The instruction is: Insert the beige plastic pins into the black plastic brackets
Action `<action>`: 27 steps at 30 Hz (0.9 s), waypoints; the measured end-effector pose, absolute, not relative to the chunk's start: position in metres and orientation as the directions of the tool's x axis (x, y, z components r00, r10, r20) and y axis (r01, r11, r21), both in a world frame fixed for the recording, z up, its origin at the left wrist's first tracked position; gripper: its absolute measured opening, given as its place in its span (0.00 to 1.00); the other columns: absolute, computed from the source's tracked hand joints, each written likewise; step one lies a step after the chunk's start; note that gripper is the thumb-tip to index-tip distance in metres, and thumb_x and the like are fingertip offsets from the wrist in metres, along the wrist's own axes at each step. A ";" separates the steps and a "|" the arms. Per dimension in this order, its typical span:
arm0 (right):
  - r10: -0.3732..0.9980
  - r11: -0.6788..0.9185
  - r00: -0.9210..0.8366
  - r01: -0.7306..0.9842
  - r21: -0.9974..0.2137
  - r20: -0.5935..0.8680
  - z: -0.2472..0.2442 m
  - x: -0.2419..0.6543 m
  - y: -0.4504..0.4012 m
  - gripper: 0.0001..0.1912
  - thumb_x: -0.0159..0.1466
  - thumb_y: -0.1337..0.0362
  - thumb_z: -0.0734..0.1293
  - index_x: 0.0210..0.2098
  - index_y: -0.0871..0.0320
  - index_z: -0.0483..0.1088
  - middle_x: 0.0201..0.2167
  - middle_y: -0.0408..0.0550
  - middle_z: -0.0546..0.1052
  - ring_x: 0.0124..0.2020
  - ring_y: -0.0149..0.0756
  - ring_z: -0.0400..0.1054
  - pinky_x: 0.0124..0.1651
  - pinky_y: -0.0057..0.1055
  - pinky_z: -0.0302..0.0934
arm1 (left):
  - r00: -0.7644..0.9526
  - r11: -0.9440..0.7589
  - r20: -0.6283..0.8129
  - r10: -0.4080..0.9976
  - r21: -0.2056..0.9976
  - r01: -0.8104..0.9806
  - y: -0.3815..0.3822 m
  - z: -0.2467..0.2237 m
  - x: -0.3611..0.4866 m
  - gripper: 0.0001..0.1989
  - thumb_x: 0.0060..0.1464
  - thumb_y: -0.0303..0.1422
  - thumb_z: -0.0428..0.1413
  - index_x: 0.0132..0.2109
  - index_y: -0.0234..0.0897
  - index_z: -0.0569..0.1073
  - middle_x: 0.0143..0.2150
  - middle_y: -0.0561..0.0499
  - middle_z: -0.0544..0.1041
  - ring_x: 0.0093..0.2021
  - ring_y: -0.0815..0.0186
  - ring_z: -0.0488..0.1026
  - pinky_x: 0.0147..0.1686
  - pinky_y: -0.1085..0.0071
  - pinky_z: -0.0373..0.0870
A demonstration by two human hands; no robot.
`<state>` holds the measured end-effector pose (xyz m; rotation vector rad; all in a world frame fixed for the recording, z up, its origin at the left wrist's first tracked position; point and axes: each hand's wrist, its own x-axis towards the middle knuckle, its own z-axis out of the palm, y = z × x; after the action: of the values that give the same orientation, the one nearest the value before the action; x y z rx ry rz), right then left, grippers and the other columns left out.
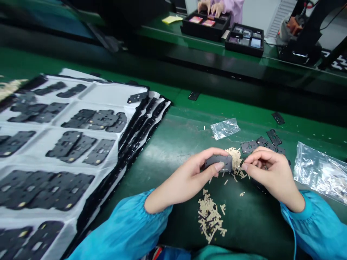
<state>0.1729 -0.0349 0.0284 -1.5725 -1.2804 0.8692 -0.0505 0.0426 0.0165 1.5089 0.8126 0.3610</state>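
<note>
Your L hand (184, 177) holds a dark grey flat rectangular plate (218, 163) in front of you, its L fingers (208, 155) clamped on the plate w/ the thumb across its face. Your R hand (273, 169) is just to the right of the plate, its R fingers (252, 155) drawn together near the plate's R end. Can't tell if they're pinching anything.

Touching the plate's R end, btwn both sets of fingers, is a tuft of thin beige strips (235, 159). Below the fingers, on the green counter (176, 144), lies a loose heap of similar beige strips (210, 216). Past the R fingers are scattered small black flat parts (260, 144), w/ a small clear plastic bag (225, 129) beyond them. Further right of the R fingers is a larger clear plastic bag (320, 173) holding pale bits.

Left of the L fingers, overlapping white segmented sheets (108, 94) carry rows of black flat parts. Blue sleeves (121, 227) cover both your forearms.

Far beyond the fingers, across a gap, a co-worker's hands (208, 7) work over a black tray (206, 25) beside a second black tray (244, 39).
</note>
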 end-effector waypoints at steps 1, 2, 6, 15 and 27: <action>0.971 -0.003 0.219 0.415 -0.910 0.097 0.030 0.173 -0.036 0.04 0.56 0.70 0.73 0.26 0.56 0.79 0.25 0.42 0.74 0.23 0.29 0.61 0.25 0.28 0.56 | 0.695 0.079 -0.262 0.670 0.956 0.283 0.042 0.019 -0.050 0.16 0.66 0.38 0.55 0.59 0.42 0.68 0.36 0.54 0.74 0.34 0.66 0.72 0.34 0.70 0.68; 0.965 0.051 0.204 0.480 -0.876 0.168 0.032 0.173 -0.038 0.05 0.57 0.71 0.73 0.27 0.56 0.79 0.25 0.42 0.75 0.24 0.29 0.63 0.25 0.28 0.57 | 0.693 0.093 -0.278 0.665 0.952 0.293 0.042 0.020 -0.050 0.17 0.66 0.38 0.55 0.59 0.42 0.67 0.34 0.55 0.74 0.33 0.67 0.71 0.33 0.71 0.67; 0.931 0.232 0.074 0.637 -0.735 0.358 0.032 0.174 -0.040 0.05 0.61 0.73 0.71 0.31 0.58 0.79 0.27 0.44 0.78 0.28 0.31 0.70 0.31 0.29 0.63 | 0.675 0.138 -0.294 0.677 0.951 0.276 0.036 0.023 -0.043 0.11 0.63 0.37 0.59 0.50 0.38 0.73 0.31 0.55 0.73 0.29 0.69 0.70 0.29 0.73 0.65; 0.889 0.324 -0.044 0.765 -0.557 0.456 0.027 0.174 -0.042 0.06 0.63 0.73 0.71 0.30 0.58 0.77 0.25 0.44 0.76 0.27 0.32 0.69 0.32 0.32 0.63 | 0.631 0.254 -0.374 0.680 0.927 0.276 0.028 0.016 -0.036 0.14 0.62 0.37 0.57 0.51 0.34 0.77 0.22 0.57 0.72 0.20 0.71 0.66 0.20 0.77 0.63; 0.877 0.336 -0.057 0.783 -0.524 0.478 0.028 0.170 -0.045 0.04 0.63 0.72 0.72 0.31 0.60 0.78 0.25 0.47 0.77 0.26 0.33 0.69 0.29 0.31 0.62 | 0.603 0.309 -0.401 0.690 0.916 0.255 0.027 0.019 -0.038 0.15 0.59 0.37 0.60 0.51 0.34 0.78 0.20 0.56 0.73 0.19 0.72 0.68 0.19 0.79 0.65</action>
<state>0.1700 -0.0451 0.0279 -1.4638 -1.8503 0.1586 -0.0378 0.0271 0.0191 1.2656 0.9314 0.3499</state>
